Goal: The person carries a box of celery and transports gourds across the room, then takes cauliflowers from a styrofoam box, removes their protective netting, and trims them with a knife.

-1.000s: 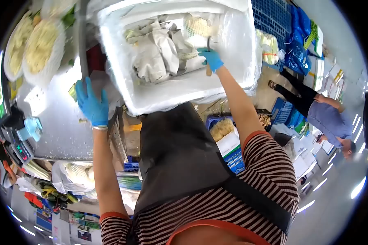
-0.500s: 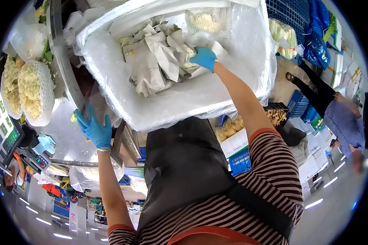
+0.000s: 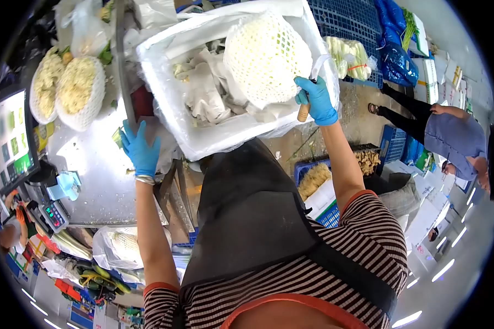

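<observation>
My right hand (image 3: 318,101), in a blue glove, is closed at the right edge of a large cauliflower (image 3: 266,57) wrapped in white foam netting. A short wooden handle (image 3: 303,112) sticks out below this fist; what it belongs to is hidden. The cauliflower is raised over a white foam box (image 3: 203,143) lined with clear plastic. Crumpled paper (image 3: 206,90) lies inside the box. My left hand (image 3: 141,149), also blue-gloved, has its fingers spread at the edge of the metal table (image 3: 93,175), left of the box.
Two netted cauliflowers (image 3: 81,90) lie on the metal table beside a screen (image 3: 11,140) and a scale (image 3: 54,215). Wrapped pale vegetables (image 3: 351,57) and blue crates (image 3: 346,22) stand to the right. A person (image 3: 453,134) is farther right, another person (image 3: 11,234) at far left.
My right hand has come up from inside the box, bringing a netted cauliflower with it, and the wooden handle now shows. My left hand stays spread at the table edge. The view has shifted.
</observation>
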Motion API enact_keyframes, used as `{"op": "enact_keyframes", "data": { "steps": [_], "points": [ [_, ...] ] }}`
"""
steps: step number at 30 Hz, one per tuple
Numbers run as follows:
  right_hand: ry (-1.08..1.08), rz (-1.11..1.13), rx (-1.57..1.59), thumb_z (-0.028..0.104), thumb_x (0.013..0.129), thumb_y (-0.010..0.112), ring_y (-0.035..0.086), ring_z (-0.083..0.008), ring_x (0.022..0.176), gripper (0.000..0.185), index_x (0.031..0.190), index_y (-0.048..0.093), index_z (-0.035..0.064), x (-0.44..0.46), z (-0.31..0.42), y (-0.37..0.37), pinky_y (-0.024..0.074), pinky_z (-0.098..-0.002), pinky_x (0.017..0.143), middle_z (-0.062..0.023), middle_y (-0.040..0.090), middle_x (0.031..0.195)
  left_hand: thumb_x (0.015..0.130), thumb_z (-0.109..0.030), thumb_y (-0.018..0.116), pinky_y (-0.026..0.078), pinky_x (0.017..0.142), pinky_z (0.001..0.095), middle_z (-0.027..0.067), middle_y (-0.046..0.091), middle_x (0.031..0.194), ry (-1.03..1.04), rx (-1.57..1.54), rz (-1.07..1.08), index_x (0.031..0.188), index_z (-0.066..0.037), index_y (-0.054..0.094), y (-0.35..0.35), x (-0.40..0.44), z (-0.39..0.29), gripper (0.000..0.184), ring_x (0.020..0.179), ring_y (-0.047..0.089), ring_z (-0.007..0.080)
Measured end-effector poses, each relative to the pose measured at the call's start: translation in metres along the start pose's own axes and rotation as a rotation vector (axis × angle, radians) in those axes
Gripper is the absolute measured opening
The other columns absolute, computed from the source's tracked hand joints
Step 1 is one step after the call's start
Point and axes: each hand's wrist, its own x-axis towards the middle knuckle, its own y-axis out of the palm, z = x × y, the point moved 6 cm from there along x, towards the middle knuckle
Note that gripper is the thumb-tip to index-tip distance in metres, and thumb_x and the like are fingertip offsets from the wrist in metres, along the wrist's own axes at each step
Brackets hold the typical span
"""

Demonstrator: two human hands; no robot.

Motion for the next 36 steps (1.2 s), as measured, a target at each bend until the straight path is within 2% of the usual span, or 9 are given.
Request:
{"op": "enact_keyframes", "data": {
  "steps": [3,5,9,14,18,23,27,29,36],
  "points": [
    [-0.261,-0.004,-0.213,0.008,0.080,0.072,0.047,-0.0069,0.052,0.040,0.117,0.061,-0.0043,-0.066,0.050,0.059,0.0405,-0.0236,0.051,0.0013,0.054,0.065,0.089,-0.043,0.064,0.030,0.112,0.0484,0.0168,0.039,0.149,-0.111,-0.901,0.029,0.140,-0.012,0.049,-0.015,-0.005,-0.036,0.062,0.138,0.033,0.0366],
    [-0.463,0.148,-0.468,-0.001,0.074,0.067,0.047,-0.0046,0.060,0.055,0.128,0.058,0.0010,-0.109,0.062,0.094,0.0408,-0.0214,0.055,0.0004,0.061,0.081,0.093,-0.063,0.046,0.031,0.112,0.0487,0.0119,0.038,0.150,-0.435,-2.111,0.539,0.140,-0.009,0.048,-0.045,-0.018,-0.110,0.072,0.138,0.035,0.0312],
    [-0.805,0.492,-0.887,-0.010,0.067,0.057,0.066,-0.0144,0.083,0.057,0.115,0.071,0.0172,-0.189,0.067,0.160,0.0515,-0.0234,0.069,-0.0043,0.066,0.121,0.090,-0.070,0.041,0.037,0.110,0.0420,0.0136,0.047,0.145,-0.318,-2.753,0.774,0.142,-0.005,0.044,-0.074,-0.044,-0.130,0.083,0.131,0.046,0.0284],
    [-0.854,0.531,-0.760,-0.017,0.071,0.053,0.063,-0.0212,0.113,0.058,0.117,0.068,0.0141,-0.254,0.030,0.189,0.0525,-0.0276,0.087,-0.0075,0.060,0.132,0.091,-0.022,0.060,0.043,0.105,0.0378,0.0183,0.052,0.138,-0.370,-2.639,0.492,0.141,0.002,0.042,-0.107,-0.138,-0.086,0.058,0.124,0.054,0.0269],
    [-0.662,0.696,-0.520,-0.017,0.076,0.055,0.055,-0.0225,0.124,0.053,0.121,0.065,0.0090,-0.258,-0.001,0.212,0.0438,-0.0308,0.103,-0.0088,0.058,0.134,0.091,-0.023,0.060,0.041,0.107,0.0370,0.0188,0.053,0.138,-0.161,-2.551,0.554,0.141,0.004,0.041,-0.135,-0.185,-0.057,0.060,0.124,0.054,0.0262],
    [-0.549,0.954,-0.638,-0.003,0.083,0.061,0.052,-0.0209,0.127,0.049,0.130,0.058,0.0097,-0.286,-0.034,0.246,0.0434,-0.0296,0.103,-0.0069,0.054,0.139,0.090,-0.021,0.065,0.039,0.108,0.0372,0.0166,0.047,0.143,-0.500,-2.233,0.567,0.146,0.002,0.034,-0.115,-0.222,-0.004,0.068,0.128,0.050,0.0252],
    [-0.125,1.129,-0.815,0.011,0.093,0.058,0.066,-0.0142,0.089,0.040,0.132,0.057,0.0113,-0.296,-0.017,0.252,0.0527,-0.0276,0.081,-0.0032,0.058,0.135,0.084,-0.015,0.070,0.035,0.111,0.0365,0.0151,0.046,0.144,-0.274,-1.882,0.593,0.147,0.001,0.031,-0.164,-0.211,-0.015,0.075,0.130,0.047,0.0245],
    [0.101,0.915,-0.473,0.016,0.099,0.052,0.052,-0.0060,0.054,0.030,0.127,0.060,0.0078,-0.288,-0.014,0.237,0.0476,-0.0210,0.054,0.0005,0.066,0.119,0.084,-0.015,0.070,0.036,0.110,0.0360,0.0145,0.048,0.141,-0.152,-1.753,0.607,0.147,0.001,0.032,-0.171,-0.204,-0.021,0.075,0.128,0.048,0.0237],
    [0.124,1.015,-0.634,0.028,0.100,0.051,0.054,-0.0070,0.066,0.029,0.108,0.064,0.0035,-0.306,-0.050,0.213,0.0458,-0.0225,0.063,-0.0011,0.059,0.076,0.088,-0.022,0.070,0.047,0.096,0.0310,0.0101,0.060,0.122,-0.441,-1.470,0.541,0.134,-0.002,0.045,-0.173,-0.223,-0.001,0.057,0.110,0.058,0.0159]
  ]
}}
